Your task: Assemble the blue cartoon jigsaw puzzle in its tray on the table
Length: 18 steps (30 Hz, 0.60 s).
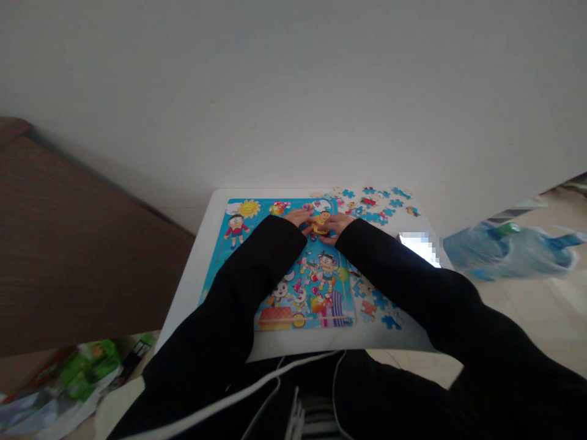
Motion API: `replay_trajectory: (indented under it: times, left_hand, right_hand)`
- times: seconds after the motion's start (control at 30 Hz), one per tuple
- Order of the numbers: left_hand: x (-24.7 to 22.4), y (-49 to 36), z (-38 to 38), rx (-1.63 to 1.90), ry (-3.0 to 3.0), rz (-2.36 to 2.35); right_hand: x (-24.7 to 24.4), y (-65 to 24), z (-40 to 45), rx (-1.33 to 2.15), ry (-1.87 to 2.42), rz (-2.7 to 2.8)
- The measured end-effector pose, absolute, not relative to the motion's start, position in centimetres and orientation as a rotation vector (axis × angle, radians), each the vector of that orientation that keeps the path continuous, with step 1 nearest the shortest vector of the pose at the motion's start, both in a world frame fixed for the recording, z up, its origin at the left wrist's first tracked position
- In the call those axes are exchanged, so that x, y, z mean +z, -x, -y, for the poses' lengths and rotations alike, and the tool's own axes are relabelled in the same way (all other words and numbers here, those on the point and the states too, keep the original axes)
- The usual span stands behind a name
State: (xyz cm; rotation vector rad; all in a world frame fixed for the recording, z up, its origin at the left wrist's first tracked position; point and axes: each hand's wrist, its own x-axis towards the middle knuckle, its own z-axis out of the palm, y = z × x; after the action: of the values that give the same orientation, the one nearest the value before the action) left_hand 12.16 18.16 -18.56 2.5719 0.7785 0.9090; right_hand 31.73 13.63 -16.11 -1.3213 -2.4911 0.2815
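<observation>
Apparently we are fitting the yellow-clad figure's section (323, 217) into the upper right of the jigsaw (300, 299), which lies flat on the white table (190, 278); the next move, we judge, calls for matching edges and pressing level. Our left hand (298, 217) and right hand (337, 226) flank that section, fingers bent, forearms angled inward; whether they pinch or merely press, we cannot tell. Loose pieces (392, 322) lie to the right.
</observation>
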Motion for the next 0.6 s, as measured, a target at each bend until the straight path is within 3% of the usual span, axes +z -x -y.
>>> replay_trajectory:
  times: [0.6]
  left_hand:
    - [-17.3,-12.2,-17.4,0.808,-2.550,-0.840]
  right_hand:
    - [-15.2,-32.0,-13.3,0.253,1.434,2.577]
